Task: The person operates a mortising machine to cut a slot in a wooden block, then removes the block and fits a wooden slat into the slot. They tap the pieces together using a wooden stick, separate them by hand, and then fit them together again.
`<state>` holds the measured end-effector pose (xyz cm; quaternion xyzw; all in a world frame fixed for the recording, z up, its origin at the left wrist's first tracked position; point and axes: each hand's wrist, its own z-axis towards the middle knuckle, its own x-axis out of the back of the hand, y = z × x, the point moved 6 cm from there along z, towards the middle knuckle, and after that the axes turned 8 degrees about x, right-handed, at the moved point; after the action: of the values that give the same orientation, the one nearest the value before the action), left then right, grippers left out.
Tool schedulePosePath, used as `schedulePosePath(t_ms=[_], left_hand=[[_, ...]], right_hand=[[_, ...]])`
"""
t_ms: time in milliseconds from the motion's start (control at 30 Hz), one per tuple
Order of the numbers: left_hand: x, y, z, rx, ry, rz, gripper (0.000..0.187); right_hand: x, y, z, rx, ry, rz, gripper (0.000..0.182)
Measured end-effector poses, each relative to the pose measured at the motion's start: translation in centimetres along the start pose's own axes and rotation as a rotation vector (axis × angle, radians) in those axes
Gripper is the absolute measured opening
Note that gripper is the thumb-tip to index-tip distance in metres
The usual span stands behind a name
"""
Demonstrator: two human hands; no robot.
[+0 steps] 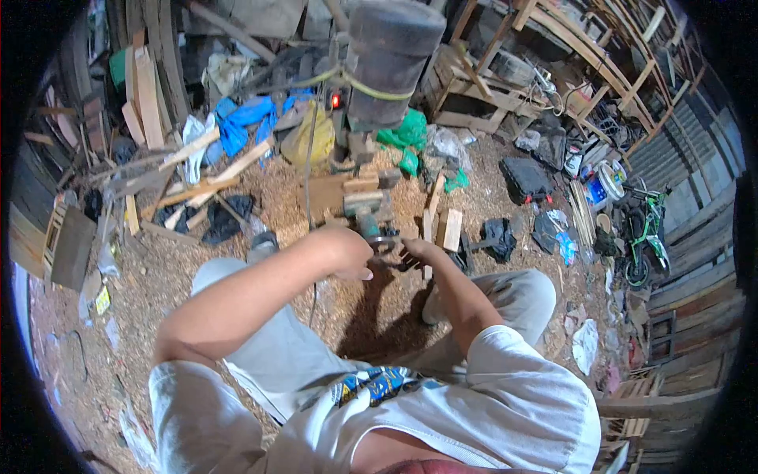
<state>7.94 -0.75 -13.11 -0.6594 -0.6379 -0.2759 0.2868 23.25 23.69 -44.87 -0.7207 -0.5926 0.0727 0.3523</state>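
A small green machine (366, 215) stands in front of me on the ground, with a round metal wheel-like part (384, 245) at its near end. My left hand (347, 251) is bent inward just left of this part, its fingers curled and pressed together. What they hold, if anything, I cannot tell. On the other side, my right hand (418, 253) has its fingers spread, the fingertips right by the rim. Wood blocks (362, 185) lie on the machine's far end. A pale squared wood piece (450, 229) is beyond my right hand.
Behind the machine stands a large dark cylinder (392, 59) with a yellow hose (379, 93) around it. Blue plastic (243, 126), a yellow sack (309, 139) and green bags (407, 138) lie near it. A black case (525, 180) is right. Wood shavings cover the ground.
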Motion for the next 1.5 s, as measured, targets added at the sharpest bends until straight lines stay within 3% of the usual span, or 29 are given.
schedulePosePath(t_ms=[33, 67, 100, 133, 200, 267, 333, 400, 467, 500, 533, 600, 700, 800, 867, 900, 933, 1000, 1067, 1100, 1133, 1233, 1500], left_hand=[[1.0, -0.2, 0.5, -0.028, 0.201, -0.008, 0.057], [2.3, -0.2, 0.2, -0.063, 0.402, -0.012, 0.054], [3.8, -0.3, -0.7, -0.029, 0.500, -0.091, 0.052], [4.0, -0.5, -0.6, -0.019, 0.516, -0.065, 0.052], [6.3, -1.4, -1.9, -0.078, 1.025, -0.211, 0.053], [8.1, -1.5, -3.0, -0.077, 1.081, -0.253, 0.058], [9.5, -2.1, -4.4, -0.085, 1.280, -0.316, 0.063], [10.6, -2.3, -5.1, -0.067, 1.298, -0.279, 0.068], [11.4, -2.7, -6.1, -0.064, 1.372, -0.350, 0.070], [11.6, -3.0, -6.1, -0.050, 1.390, -0.350, 0.071], [11.8, -3.1, -6.2, -0.066, 1.433, -0.360, 0.071], [12.0, -3.3, -6.1, -0.056, 1.463, -0.359, 0.071], [12.4, -3.3, -6.3, -0.054, 1.504, -0.347, 0.069], [12.7, -3.3, -6.9, -0.062, 1.531, -0.380, 0.064], [12.7, -3.5, -7.2, -0.060, 1.566, -0.362, 0.060], [12.7, -3.6, -7.3, -0.062, 1.572, -0.367, 0.057], [12.6, -3.7, -7.2, -0.065, 1.565, -0.372, 0.057], [12.4, -3.8, -7.3, -0.078, 1.585, -0.398, 0.057], [12.2, -3.7, -7.2, -0.086, 1.587, -0.401, 0.059], [12.1, -3.6, -7.2, -0.073, 1.565, -0.390, 0.060], [12.1, -3.6, -7.0, -0.063, 1.545, -0.381, 0.062], [11.9, -3.5, -6.7, -0.081, 1.533, -0.375, 0.068], [11.5, -2.6, -6.7, -0.143, 1.508, -0.396, 0.068]], right_hand=[[2.7, -1.8, 0.6, 0.126, 0.115, -0.089, 0.064], [5.9, -2.8, 2.8, 0.235, 0.236, 0.047, 0.057], [9.0, -3.7, 4.8, 0.358, 0.342, 0.172, 0.051], [12.8, -7.2, 5.8, 0.401, 0.472, 0.100, 0.045], [20.0, -14.1, 7.2, 0.450, 0.747, -0.063, 0.034], [20.7, -25.7, -6.1, 0.650, 0.887, 0.133, 0.029], [25.9, -34.3, -6.1, 0.943, 0.794, 0.243, 0.033], [26.2, -42.0, -12.0, 1.209, 0.542, 0.645, 0.044], [29.3, -49.2, -13.5, 1.325, 0.538, 0.578, 0.051], [27.4, -51.3, -18.5, 1.267, 0.627, 0.608, 0.052], [29.7, -55.4, -17.9, 1.395, 0.543, 0.481, 0.056], [31.1, -60.6, -17.1, 1.578, 0.382, 0.575, 0.060], [26.1, -60.3, -26.5, 1.442, 0.441, 0.741, 0.062], [26.7, -60.3, -27.1, 1.388, 0.468, 0.702, 0.070], [26.5, -59.4, -28.6, 1.318, 0.439, 0.594, 0.066], [27.3, -60.0, -27.8, 1.348, 0.272, 0.604, 0.054], [27.5, -59.7, -28.6, 1.322, 0.263, 0.655, 0.040], [26.9, -59.8, -29.6, 1.276, 0.256, 0.731, 0.043], [25.0, -59.5, -30.6, 1.302, -0.028, 0.718, 0.041], [25.8, -59.1, -30.0, 1.383, -0.059, 0.591, 0.039], [25.0, -57.6, -31.0, 1.414, 0.080, 0.699, 0.038], [22.6, -53.4, -33.4, 1.549, 0.216, 0.764, 0.039], [17.3, -43.9, -36.2, 1.890, 0.260, 0.789, 0.040]])
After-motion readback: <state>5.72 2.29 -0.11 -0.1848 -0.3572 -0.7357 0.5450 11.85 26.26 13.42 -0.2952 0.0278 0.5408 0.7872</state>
